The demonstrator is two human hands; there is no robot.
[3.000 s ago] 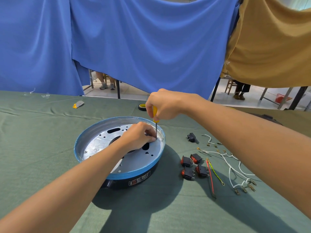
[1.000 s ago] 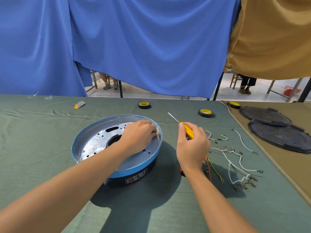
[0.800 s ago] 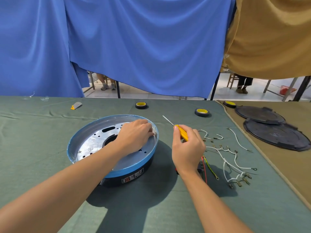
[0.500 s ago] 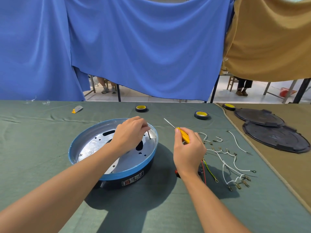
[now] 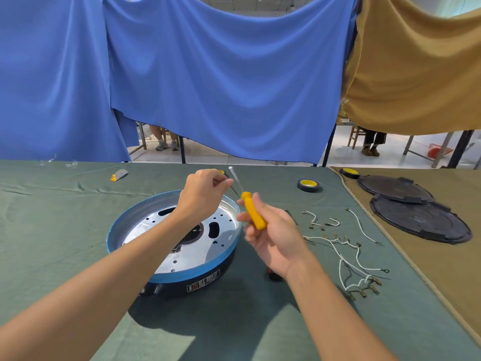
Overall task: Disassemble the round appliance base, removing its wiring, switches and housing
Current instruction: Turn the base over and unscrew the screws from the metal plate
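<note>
The round appliance base (image 5: 145,259), blue-rimmed with a perforated silver plate inside and a black underside, rests on the green cloth at centre. My left hand (image 5: 201,195) is raised above its far rim, fingers pinched on a small dark screw (image 5: 233,190). My right hand (image 5: 273,238) hovers just right of the base and holds a yellow-handled screwdriver (image 5: 253,213) with its shaft pointing up and away. Loose white wires (image 5: 346,254) with terminals lie to the right. A red and black switch (image 5: 272,273) peeks out below my right wrist.
Two black round covers (image 5: 416,222) lie on the tan cloth at right. Tape rolls (image 5: 308,185) sit behind the wires, another (image 5: 350,172) at the cloth seam. A small grey and orange tool (image 5: 118,175) lies far left. Blue and tan curtains hang behind the table.
My left hand lifted off the plate inside the base and rose with a small screw pinched. My right hand brought the screwdriver up and toward the left hand.
</note>
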